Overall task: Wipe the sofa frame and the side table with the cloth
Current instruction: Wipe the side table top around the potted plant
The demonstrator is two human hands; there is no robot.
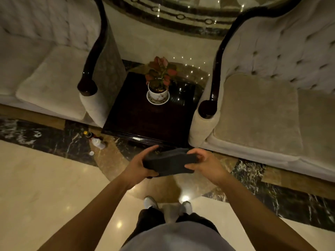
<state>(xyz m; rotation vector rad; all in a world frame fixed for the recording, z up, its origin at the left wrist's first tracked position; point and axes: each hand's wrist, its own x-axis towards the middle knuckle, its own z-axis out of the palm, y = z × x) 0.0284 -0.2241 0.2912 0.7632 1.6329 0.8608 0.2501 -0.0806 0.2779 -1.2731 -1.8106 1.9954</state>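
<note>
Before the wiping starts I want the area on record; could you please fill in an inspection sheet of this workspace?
Surface: side table, dark glossy wood, reflecting lights.
Job's things: dark cloth, held in front of the table; left sofa frame and right sofa frame, dark curved wood.
Clutter: potted plant on a saucer on the table; bottles and a white cap on the floor by its front left corner.
Hands: left hand and right hand both grip the cloth.
Cables: nothing seen.
Surroundings: polished marble floor; left sofa and right sofa, beige, tufted.
</note>
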